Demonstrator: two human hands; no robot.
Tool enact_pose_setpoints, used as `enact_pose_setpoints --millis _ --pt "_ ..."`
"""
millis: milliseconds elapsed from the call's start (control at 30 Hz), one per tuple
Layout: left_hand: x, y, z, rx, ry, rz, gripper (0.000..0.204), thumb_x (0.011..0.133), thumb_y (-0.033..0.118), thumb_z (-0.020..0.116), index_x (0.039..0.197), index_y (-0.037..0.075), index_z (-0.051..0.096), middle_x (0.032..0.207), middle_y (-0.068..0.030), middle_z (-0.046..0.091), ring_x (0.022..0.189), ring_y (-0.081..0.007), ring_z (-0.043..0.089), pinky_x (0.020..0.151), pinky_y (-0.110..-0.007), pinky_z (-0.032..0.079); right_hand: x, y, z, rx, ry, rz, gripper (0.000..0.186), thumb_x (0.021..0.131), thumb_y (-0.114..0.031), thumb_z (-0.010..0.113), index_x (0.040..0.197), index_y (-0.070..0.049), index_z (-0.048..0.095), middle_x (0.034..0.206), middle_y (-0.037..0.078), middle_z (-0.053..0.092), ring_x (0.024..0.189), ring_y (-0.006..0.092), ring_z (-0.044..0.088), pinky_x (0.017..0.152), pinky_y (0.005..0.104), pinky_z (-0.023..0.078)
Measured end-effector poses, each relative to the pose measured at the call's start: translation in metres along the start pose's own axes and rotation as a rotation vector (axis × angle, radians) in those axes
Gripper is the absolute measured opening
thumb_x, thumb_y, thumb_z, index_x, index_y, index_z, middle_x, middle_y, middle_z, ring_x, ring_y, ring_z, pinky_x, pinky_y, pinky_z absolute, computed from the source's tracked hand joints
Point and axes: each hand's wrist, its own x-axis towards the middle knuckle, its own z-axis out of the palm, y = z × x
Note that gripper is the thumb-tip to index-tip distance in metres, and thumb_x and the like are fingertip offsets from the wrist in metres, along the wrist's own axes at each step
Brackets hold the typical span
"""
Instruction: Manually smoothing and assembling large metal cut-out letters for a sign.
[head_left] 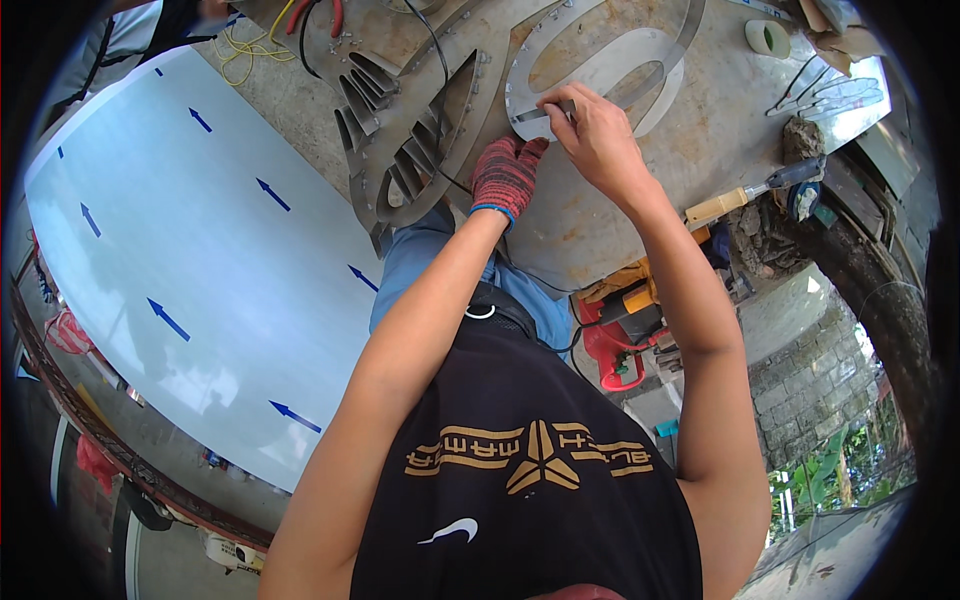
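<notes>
The curved metal form (630, 65) lies on the counter (590, 235) just ahead of my grip, its long axis slanting away rightward. My bare right hand (602, 137) bends over its near end, fingertips close together; whether they pinch it, I can't tell. My gloved left hand (505, 180), nearer me, is at the rim, its clasp hidden.

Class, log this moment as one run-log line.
left hand: gloved, at rounded metal piece | right hand: bare, over same piece | nearby: wooden-handled tool
</notes>
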Motion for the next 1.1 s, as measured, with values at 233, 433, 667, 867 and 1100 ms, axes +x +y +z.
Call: enact_pose_setpoints --millis 233,433,667,867,1100 --pt "-0.001 0.004 0.001 0.056 0.006 -0.003 0.053 0.097 0.052 0.064 0.113 0.003 0.073 0.111 -0.0255 0.072 0.106 -0.0445 0.066 0.093 -0.05 0.051 0.002 0.003 -0.032 0.1 0.162 0.079 0.015 0.096 -0.013 0.066 0.106 -0.002 0.071 0.095 0.013 0.07 0.075 0.0275 0.067 0.072 0.0359 0.053" --pt "0.003 -0.007 -0.002 0.059 -0.002 -0.015 0.055 0.097 0.052 0.064 0.113 0.001 0.073 0.109 -0.0257 0.072 0.106 -0.0438 0.067 0.093 -0.048 0.051 -0.003 0.056 -0.167 0.243 1.102 0.079 0.018 0.104 -0.013 0.063 0.111 0.003 0.067 0.091 0.006 0.072 0.079 0.0109 0.068 0.07 0.0232 0.053" --pt "0.004 -0.004 0.001 0.027 -0.038 -0.015 0.055 0.099 0.051 0.064 0.118 0.0 0.072 0.113 -0.0253 0.072 0.107 -0.0429 0.067 0.094 -0.047 0.05 0.021 0.15 -0.22 -0.192 1.167 0.444 0.021 0.098 -0.018 0.067 0.104 0.002 0.069 0.086 0.012 0.076 0.077 0.0195 0.073 0.071 0.0324 0.056" --pt "0.003 -0.004 -0.001 0.022 -0.015 -0.024 0.055 0.101 0.048 0.064 0.121 -0.003 0.07 0.11 -0.021 0.074 0.099 -0.0328 0.067 0.093 -0.04 0.049 0.05 0.192 -0.212 -0.126 1.1 0.518 0.023 0.096 -0.021 0.069 0.104 0.001 0.071 0.086 0.012 0.077 0.08 0.022 0.074 0.077 0.0353 0.056" --pt "0.005 -0.002 0.0 0.026 -0.056 -0.058 0.054 0.101 0.048 0.064 0.122 -0.002 0.07 0.112 -0.0215 0.073 0.103 -0.0339 0.067 0.094 -0.041 0.049 0.032 0.223 -0.227 0.484 1.205 0.451 0.025 0.096 -0.023 0.07 0.102 0.001 0.072 0.085 0.01 0.077 0.065 0.0121 0.063 0.062 0.0328 0.052"
